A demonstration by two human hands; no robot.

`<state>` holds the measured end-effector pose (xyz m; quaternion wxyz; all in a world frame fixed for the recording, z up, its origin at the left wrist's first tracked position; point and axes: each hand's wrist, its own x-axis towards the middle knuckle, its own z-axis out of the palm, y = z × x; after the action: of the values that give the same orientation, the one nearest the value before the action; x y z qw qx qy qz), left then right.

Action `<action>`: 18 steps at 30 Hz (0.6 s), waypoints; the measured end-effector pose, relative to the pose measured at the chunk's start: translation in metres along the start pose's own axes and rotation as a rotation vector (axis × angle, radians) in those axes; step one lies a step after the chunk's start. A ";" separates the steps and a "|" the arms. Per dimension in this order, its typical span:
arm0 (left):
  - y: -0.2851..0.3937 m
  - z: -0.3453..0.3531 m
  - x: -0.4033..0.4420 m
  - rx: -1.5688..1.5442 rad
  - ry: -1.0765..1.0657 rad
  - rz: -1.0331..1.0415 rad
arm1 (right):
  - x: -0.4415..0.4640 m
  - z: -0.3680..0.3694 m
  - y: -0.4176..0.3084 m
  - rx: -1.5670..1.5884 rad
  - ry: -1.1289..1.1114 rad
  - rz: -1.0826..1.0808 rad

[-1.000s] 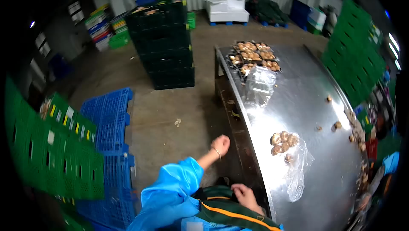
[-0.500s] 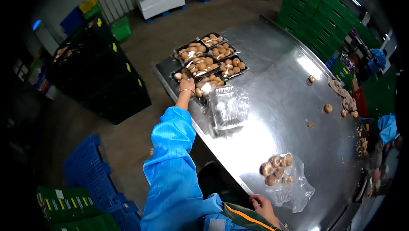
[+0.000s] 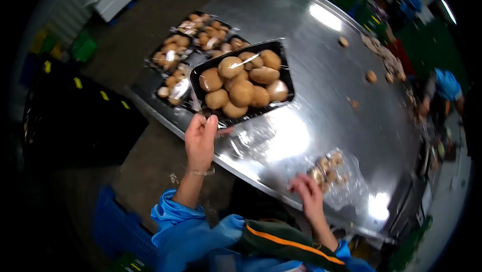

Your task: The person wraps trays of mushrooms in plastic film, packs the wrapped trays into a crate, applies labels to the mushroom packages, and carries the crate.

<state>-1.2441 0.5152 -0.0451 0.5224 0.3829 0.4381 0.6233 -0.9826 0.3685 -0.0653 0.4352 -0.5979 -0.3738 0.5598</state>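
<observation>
My left hand (image 3: 200, 140) grips the near left corner of a black tray of mushrooms (image 3: 242, 91) wrapped in clear film, raised above the metal table (image 3: 321, 116). Behind it, several similar wrapped trays (image 3: 170, 51) lie close together at the table's left end. My right hand (image 3: 307, 191) is over the near table edge, fingers apart and holding nothing. Just beyond it, loose brown mushrooms (image 3: 326, 169) rest on a crumpled clear bag (image 3: 351, 184). Clear plastic packaging (image 3: 251, 139) lies under the raised tray.
Dark stacked crates (image 3: 75, 121) stand left of the table, with a blue pallet (image 3: 118, 227) below them. A few mushrooms (image 3: 371, 76) and a cloth-like heap (image 3: 384, 56) lie along the far right edge. A person in blue (image 3: 447, 85) is at the right.
My left hand has lifted one wrapped tray from the group and brought it nearer. My right hand has left the table edge and moved toward the loose mushrooms. The view has turned.
</observation>
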 end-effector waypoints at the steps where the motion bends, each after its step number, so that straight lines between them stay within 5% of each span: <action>1: 0.008 0.020 -0.017 -0.039 -0.059 -0.051 | 0.004 -0.002 -0.019 0.231 -0.005 -0.035; 5: 0.007 0.071 -0.080 -0.197 -0.311 -0.187 | -0.008 -0.016 -0.080 0.707 0.004 -0.194; 18: 0.003 0.183 -0.279 -0.210 -0.719 -0.303 | -0.229 -0.141 -0.029 0.670 0.527 -0.472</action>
<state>-1.0290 0.2668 0.0116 0.7645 0.4521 0.2130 0.4072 -0.8625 0.1497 0.0397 0.7985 -0.4453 -0.1756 0.3650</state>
